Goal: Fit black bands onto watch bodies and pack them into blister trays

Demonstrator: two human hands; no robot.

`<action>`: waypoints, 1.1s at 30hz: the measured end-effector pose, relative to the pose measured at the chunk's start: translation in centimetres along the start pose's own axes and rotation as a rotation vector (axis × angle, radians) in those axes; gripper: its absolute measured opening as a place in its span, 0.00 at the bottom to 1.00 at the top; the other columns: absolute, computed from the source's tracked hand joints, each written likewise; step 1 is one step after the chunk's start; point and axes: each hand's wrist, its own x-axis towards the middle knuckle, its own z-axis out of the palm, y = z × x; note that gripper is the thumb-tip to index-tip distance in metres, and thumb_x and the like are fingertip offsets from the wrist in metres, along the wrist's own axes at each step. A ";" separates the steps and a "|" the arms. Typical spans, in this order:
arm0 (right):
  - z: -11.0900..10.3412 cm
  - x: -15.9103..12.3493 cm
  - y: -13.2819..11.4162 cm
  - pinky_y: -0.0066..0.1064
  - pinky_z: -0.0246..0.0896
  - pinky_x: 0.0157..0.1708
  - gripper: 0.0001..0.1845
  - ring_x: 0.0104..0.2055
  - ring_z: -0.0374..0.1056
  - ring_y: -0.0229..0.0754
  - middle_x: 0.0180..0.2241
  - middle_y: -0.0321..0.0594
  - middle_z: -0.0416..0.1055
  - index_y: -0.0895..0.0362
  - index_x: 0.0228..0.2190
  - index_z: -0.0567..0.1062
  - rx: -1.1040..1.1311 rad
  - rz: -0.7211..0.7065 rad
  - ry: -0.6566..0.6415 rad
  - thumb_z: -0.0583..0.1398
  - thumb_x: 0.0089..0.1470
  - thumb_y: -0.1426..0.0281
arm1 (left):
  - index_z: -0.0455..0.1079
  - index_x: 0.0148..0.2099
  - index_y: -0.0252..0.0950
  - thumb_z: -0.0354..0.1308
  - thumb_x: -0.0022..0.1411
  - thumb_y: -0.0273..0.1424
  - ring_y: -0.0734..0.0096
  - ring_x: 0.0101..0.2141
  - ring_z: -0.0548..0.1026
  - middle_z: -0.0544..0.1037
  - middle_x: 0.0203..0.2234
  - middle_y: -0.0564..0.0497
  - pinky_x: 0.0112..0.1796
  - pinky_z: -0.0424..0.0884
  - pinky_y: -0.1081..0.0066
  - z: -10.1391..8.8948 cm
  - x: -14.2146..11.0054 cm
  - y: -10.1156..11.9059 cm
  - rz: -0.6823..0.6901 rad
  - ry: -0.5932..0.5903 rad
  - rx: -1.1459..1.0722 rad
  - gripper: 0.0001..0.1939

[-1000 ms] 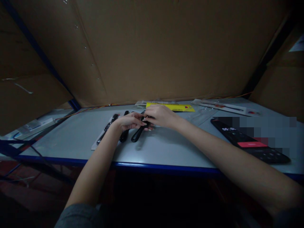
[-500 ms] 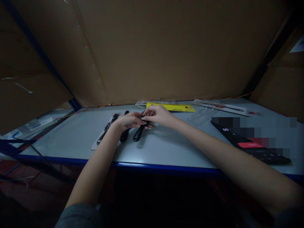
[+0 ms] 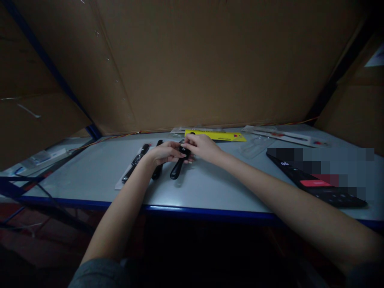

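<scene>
Both hands meet over a black-handled tool, tilted just above the table; its rounded handle end points toward me. Around its middle, my left hand is closed, thumb on top and fingertips showing beneath. My right hand pinches the tool's upper part from the right. A dark block-like section shows between the two thumbs; its exact kind is too small to make out. Beside my left hand lies a second black tool, partly covered by the fingers. Further left, a packaged black tool rests on a pale card.
Behind the hands lies a yellow card. Clear plastic packaging and a long pale package are at the back right. A black calculator sits at the right. The grey table has a blue front edge; a cardboard wall stands behind.
The handle end of the held tool has shifted slightly right. My right fingers have moved a little up and away, uncovering more of the dark section between the thumbs.
</scene>
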 end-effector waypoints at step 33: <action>-0.2 0.2 -0.5 0.27 0.44 0.24 0.15 0.23 0.59 0.34 0.20 0.35 0.68 0.57 0.27 0.75 0.077 0.028 -0.118 0.51 0.54 0.64 | 0.66 0.48 0.27 0.55 0.49 0.13 0.72 0.29 0.78 0.79 0.31 0.44 0.33 0.74 0.76 -0.5 0.2 -0.2 0.013 0.063 0.013 0.22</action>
